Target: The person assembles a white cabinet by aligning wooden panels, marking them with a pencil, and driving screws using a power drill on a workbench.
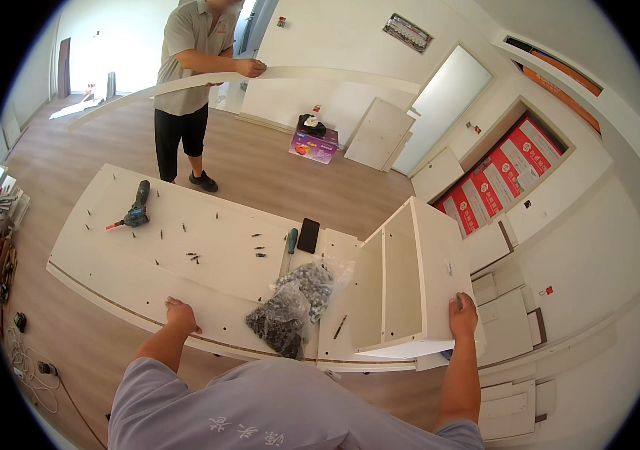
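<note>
A long white board (156,259) lies flat in front of me, with several small dark dowel-like fittings standing and lying on it. My left hand (182,316) rests on its near edge, thumb apart from the fingers. At the right stands a white open-fronted cabinet box (440,289) with a divider inside. My right hand (463,315) grips the box's right side panel, fingers bent over it. Between my hands lie clear plastic bags of dark and grey small hardware (281,319). A loose dark fitting (340,327) sits beside the box.
A cordless drill (137,208), green-handled screwdriver (291,241) and black phone (308,235) lie on the board. Across it, a co-worker (192,71) holds a long white strip (320,73). Panels (503,322) lean rightward; a purple carton (314,144) stands behind. Cables (35,379) lie at left.
</note>
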Tool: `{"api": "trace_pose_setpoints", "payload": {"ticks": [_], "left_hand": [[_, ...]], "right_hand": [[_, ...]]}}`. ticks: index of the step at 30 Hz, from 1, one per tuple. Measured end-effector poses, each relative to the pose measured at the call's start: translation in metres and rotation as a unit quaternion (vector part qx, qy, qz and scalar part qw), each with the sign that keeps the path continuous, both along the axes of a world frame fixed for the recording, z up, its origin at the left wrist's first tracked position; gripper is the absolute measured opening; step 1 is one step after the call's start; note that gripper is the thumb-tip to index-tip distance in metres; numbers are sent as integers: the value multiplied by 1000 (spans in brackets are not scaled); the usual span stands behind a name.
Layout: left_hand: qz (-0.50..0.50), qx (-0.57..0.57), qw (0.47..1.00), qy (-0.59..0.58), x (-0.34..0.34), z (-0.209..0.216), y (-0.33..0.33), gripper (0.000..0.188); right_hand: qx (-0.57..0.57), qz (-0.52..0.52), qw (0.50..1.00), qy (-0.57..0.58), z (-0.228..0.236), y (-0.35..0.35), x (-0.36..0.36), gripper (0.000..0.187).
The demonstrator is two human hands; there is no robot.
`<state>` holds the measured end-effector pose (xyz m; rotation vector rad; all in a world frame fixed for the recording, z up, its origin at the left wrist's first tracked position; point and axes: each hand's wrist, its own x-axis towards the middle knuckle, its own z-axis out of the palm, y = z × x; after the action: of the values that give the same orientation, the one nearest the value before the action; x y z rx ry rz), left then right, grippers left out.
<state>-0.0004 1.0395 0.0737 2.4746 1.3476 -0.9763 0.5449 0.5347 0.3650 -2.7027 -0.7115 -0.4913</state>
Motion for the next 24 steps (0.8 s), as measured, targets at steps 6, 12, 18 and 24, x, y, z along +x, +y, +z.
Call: {"api": "trace_pose_setpoints", "payload": {"ticks": [6, 12, 18, 24], "left_hand": [[4, -3, 1000, 5, 2, -1, 1, 117], [17, 4, 1000, -11, -1, -5, 0, 117], [14, 0, 1000, -10, -1, -6, 1, 119], [9, 1, 1000, 5, 2, -5, 1, 118]], "right_hand": [[10, 9, 1000, -6, -1, -1, 0, 41], [5, 10, 1000, -9, -1, -1, 2, 41], [1, 14, 1000, -10, -2, -2, 2, 41], [12, 0, 1000, -10, -3, -1, 2, 40]]}}
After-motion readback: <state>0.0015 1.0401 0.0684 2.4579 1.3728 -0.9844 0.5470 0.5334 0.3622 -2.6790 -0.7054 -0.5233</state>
